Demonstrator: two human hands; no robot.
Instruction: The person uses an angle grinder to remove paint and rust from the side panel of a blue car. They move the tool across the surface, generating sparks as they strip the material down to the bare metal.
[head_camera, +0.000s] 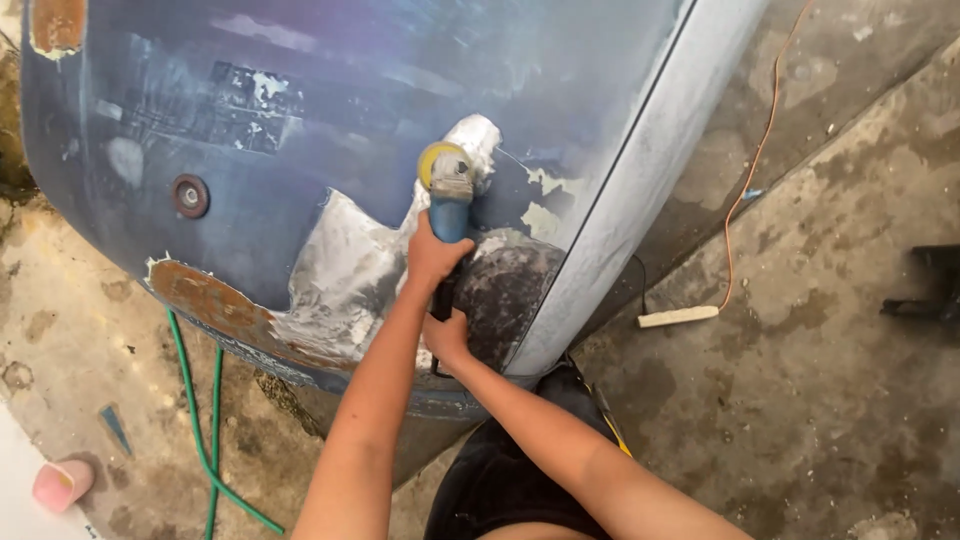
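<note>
A blue angle grinder (450, 205) with a yellow sanding disc (436, 160) presses against a large blue painted body panel (330, 100). My left hand (434, 256) grips the grinder's body just below the head. Lower down, my right hand (447, 338) holds the dark rear handle. Around the disc the paint is ground off to bare grey metal and white filler (345, 270). A rusty strip (215, 305) runs along the panel's lower edge.
A pale grey trim edge (640, 170) runs diagonally down the panel's right side. An orange cable (745, 190) leads to a white power strip (678, 316) on the concrete floor. A green hose (205, 430) lies at lower left, next to a pink object (62, 483).
</note>
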